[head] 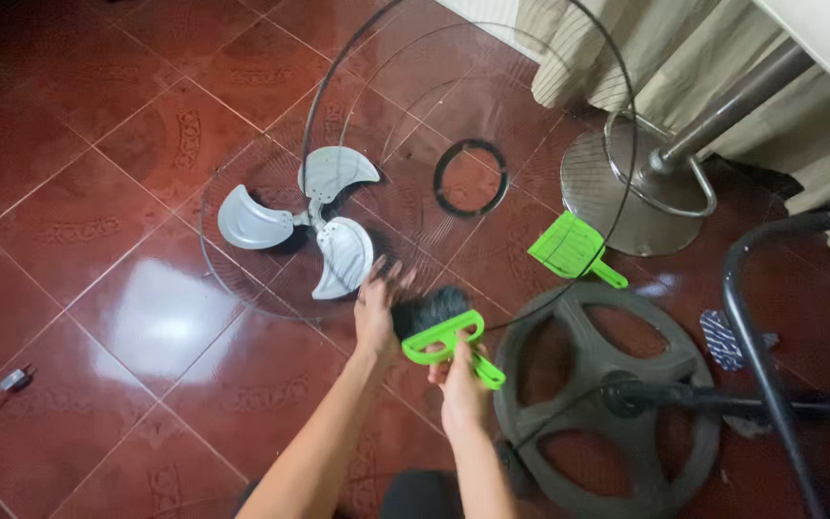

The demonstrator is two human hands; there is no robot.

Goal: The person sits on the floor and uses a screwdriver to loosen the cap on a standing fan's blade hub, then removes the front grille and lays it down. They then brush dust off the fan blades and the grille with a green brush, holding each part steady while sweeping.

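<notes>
Glossy red-brown tiled floor [146, 317], patterned squares, glare patch left of centre. Spread across it: parts of a dismantled fan.

Right hand [461, 384]: grip clamped on the green brush [446, 338], fingers wrapped around the handle, dark bristles pointing up and away from the body. Brush low in the middle of the view, just in front of both forearms.

Left hand [377, 312]: fingers apart and blurred, palm against the left side of the bristles, not closed on anything. Fingertips at the lower edge of the wire fan guard [242, 279].

Wire fan guard flat on the tiles, left of centre, with the grey three-blade propeller [314, 219] lying on it. Second wire guard [569, 86] tilted up behind, its rim arcing across the top of the view. Black plastic ring [471, 178] on the floor inside that arc.

Green dustpan [571, 248] just right of the brush, apart from it. Round grey fan base [617, 394] at lower right, black pole [770, 384] crossing over it. Chrome round stand base [641, 197] and pale curtain [694, 58] at upper right. Small grey plug [13, 379] on its cord at far left.
</notes>
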